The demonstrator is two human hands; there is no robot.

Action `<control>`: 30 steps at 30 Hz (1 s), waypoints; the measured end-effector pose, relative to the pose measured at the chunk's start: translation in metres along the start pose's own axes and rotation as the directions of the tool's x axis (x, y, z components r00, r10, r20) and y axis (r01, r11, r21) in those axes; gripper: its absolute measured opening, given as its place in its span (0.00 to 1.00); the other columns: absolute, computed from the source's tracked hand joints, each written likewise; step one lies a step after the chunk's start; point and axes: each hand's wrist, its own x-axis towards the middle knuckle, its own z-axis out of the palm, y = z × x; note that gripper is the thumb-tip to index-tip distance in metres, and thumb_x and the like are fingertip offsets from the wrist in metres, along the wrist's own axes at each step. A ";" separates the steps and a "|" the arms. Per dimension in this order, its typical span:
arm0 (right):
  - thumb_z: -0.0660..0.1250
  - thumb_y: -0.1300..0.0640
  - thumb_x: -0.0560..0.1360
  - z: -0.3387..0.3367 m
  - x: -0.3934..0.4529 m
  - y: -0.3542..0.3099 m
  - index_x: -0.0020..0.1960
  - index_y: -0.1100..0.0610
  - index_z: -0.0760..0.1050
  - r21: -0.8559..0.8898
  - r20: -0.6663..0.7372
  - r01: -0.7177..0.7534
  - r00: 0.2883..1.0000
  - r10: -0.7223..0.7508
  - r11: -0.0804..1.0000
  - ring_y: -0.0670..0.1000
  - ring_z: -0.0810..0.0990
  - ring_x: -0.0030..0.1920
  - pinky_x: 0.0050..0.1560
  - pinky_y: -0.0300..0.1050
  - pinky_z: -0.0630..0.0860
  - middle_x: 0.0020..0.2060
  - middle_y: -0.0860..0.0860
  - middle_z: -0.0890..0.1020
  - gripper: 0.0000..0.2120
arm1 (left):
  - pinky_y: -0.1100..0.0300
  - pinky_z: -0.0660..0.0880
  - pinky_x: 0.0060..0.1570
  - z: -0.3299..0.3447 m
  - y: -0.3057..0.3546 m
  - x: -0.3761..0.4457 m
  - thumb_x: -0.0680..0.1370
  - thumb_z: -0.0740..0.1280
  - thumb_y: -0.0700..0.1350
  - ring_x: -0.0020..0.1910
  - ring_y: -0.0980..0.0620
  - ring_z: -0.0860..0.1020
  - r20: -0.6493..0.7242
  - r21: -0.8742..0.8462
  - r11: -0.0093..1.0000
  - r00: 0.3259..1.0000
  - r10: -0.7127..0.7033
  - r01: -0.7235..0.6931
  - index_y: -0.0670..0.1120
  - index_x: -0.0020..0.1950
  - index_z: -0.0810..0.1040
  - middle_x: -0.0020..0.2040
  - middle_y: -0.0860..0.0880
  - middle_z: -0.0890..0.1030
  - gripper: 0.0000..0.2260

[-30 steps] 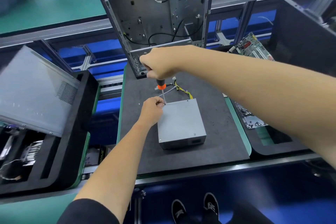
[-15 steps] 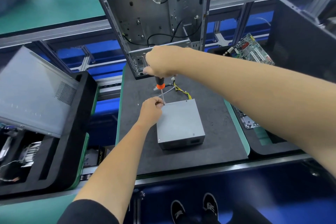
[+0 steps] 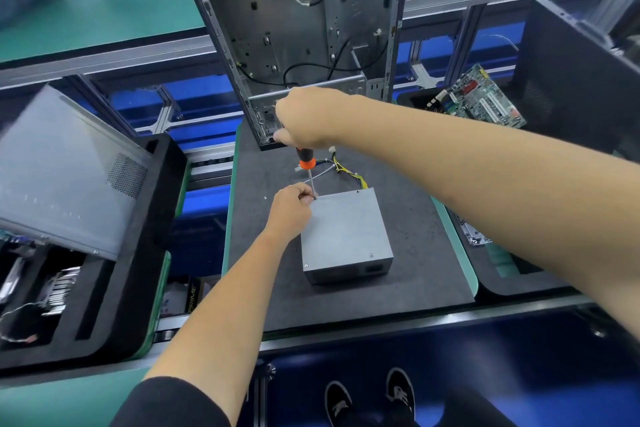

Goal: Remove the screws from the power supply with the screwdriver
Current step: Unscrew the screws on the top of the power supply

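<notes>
Little moved since half a second ago: right hand still wrapped around the handle of the screwdriver, shaft still close to upright, tip still planted at the far-left corner of the power supply. Left hand still pressed against that same corner, fingertips pinched in just beside the tip (whether on a screw or only on the shaft, cannot tell, too small and hidden). Power supply lying flat on the dark mat, roughly at its centre, grey top face up, small screws visible near the two front corners of that face. Bundle of yellow and black wires trailing from the far side of the unit, toward the open computer case standing upright at the back edge of the mat. Off to the left, a grey side panel leaning in a black foam tray; off to the right, a green circuit board tilted in another tray.
</notes>
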 end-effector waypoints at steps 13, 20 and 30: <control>0.56 0.52 0.80 0.004 -0.002 0.002 0.37 0.56 0.65 0.078 -0.024 0.006 1.000 -0.004 0.997 0.58 0.73 0.42 0.37 0.47 0.65 0.38 0.55 0.73 0.14 | 0.65 0.65 0.39 -0.002 -0.001 -0.001 0.77 0.60 0.34 0.44 0.51 0.74 0.041 0.006 1.000 0.999 0.008 -0.008 0.45 0.41 0.75 0.47 0.46 0.80 0.09; 0.63 0.60 0.69 -0.002 -0.010 0.000 0.44 0.55 0.73 0.366 0.072 0.111 0.987 -0.147 0.924 0.50 0.74 0.39 0.31 0.41 0.64 0.39 0.49 0.78 0.05 | 0.60 0.68 0.47 -0.003 -0.002 0.000 0.77 0.59 0.32 0.46 0.50 0.74 0.038 -0.006 1.000 0.999 0.020 -0.020 0.45 0.40 0.74 0.47 0.45 0.81 0.11; 0.63 0.63 0.70 -0.009 -0.004 0.000 0.46 0.55 0.73 0.264 0.138 0.138 0.974 -0.179 0.955 0.50 0.75 0.40 0.34 0.43 0.69 0.39 0.47 0.77 0.06 | 0.61 0.67 0.45 0.000 -0.004 0.002 0.78 0.59 0.33 0.45 0.50 0.74 0.034 0.002 1.000 0.999 -0.001 0.001 0.46 0.40 0.74 0.47 0.46 0.80 0.11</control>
